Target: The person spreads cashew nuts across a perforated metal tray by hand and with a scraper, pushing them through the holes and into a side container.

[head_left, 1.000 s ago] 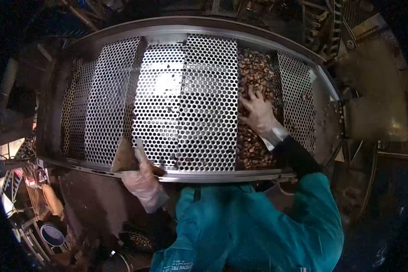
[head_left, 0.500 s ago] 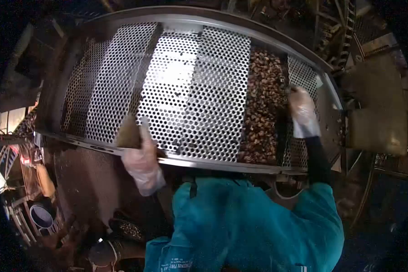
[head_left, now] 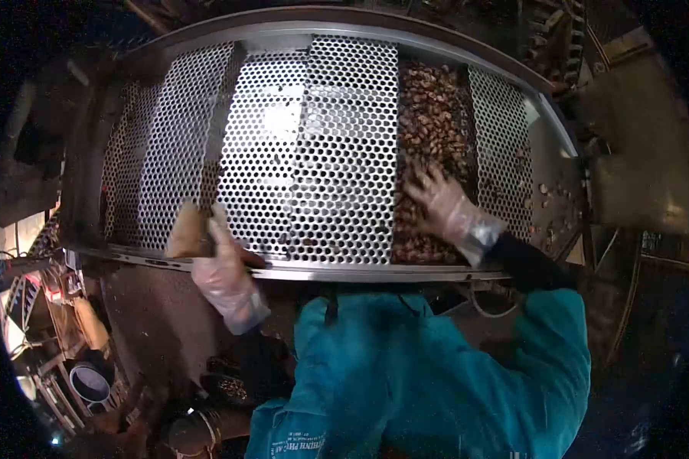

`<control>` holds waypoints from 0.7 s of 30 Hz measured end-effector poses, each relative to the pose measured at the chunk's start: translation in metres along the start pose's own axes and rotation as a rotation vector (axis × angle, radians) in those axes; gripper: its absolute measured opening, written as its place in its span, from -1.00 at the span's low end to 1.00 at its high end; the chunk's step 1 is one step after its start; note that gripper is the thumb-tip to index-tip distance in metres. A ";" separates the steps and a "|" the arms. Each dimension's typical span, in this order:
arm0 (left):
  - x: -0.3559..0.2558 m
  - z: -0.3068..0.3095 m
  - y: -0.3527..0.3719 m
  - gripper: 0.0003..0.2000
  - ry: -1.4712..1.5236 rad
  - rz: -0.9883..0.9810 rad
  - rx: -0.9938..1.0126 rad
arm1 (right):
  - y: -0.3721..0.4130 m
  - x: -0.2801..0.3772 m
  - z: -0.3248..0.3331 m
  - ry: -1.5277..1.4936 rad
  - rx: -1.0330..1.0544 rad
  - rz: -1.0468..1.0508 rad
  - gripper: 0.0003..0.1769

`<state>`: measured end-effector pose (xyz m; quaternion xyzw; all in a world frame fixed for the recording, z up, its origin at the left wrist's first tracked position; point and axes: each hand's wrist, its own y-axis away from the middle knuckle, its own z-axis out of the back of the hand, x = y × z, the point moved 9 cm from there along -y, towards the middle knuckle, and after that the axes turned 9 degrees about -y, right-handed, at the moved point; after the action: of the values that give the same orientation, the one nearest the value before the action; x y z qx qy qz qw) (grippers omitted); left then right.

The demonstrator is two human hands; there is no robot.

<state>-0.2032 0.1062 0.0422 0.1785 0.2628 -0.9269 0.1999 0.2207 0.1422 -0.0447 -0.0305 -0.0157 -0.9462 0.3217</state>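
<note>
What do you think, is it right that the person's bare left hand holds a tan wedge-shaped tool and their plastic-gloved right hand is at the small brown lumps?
The left hand isn't bare: the head view shows a clear plastic glove on it. It does hold the tan wedge-shaped tool, and the plastic-gloved right hand is at the small brown lumps.

My left hand gloved and curled in a grip, one digit pointing forward, left forearm angled outward, my gloved right hand palm down with fingers spread, right forearm slanting inward from a bent elbow.
</note>
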 end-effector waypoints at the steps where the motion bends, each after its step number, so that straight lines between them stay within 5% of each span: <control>1: -0.004 0.000 0.005 -0.76 0.038 0.084 0.016 | -0.009 -0.033 -0.022 -0.070 -0.028 -0.039 -0.44; 5: -0.008 -0.002 0.007 -0.62 -0.509 -0.556 -0.479 | -0.055 -0.070 0.009 -0.858 -0.113 -0.500 -0.45; 7: 0.010 -0.005 0.002 -0.61 -0.496 -0.437 -0.357 | -0.055 -0.078 -0.039 -1.554 -0.260 -0.575 -0.57; 9: -0.003 -0.003 0.013 -0.60 -0.418 -0.299 -0.314 | -0.053 -0.072 -0.044 -1.254 -0.162 -0.506 -0.54; 12: -0.007 0.014 -0.008 -0.71 0.121 -0.005 -0.077 | -0.028 -0.070 -0.018 -0.902 -0.079 -0.448 -0.49; 14: 0.004 0.012 -0.027 -0.64 0.442 0.359 0.195 | 0.002 -0.078 0.006 -0.764 -0.060 -0.462 -0.45; 15: -0.003 0.016 -0.028 -0.59 0.426 0.168 0.147 | 0.021 -0.085 0.018 -0.696 -0.058 -0.483 -0.43; 18: -0.065 0.016 0.029 -0.89 -0.410 -0.621 -0.327 | 0.072 -0.111 0.052 -0.454 -0.037 -0.579 -0.38; 20: -0.041 0.003 0.032 -0.63 -0.696 -0.587 -0.376 | 0.095 -0.124 0.066 -0.271 0.004 -0.643 -0.34; 21: -0.037 0.007 0.020 -0.52 -0.349 -0.520 -0.300 | 0.099 -0.126 0.070 -0.195 0.028 -0.657 -0.33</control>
<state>-0.1645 0.0968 0.0559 -0.0872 0.3946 -0.9144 0.0233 0.3839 0.1442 0.0178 -0.1098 -0.0682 -0.9916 -0.0029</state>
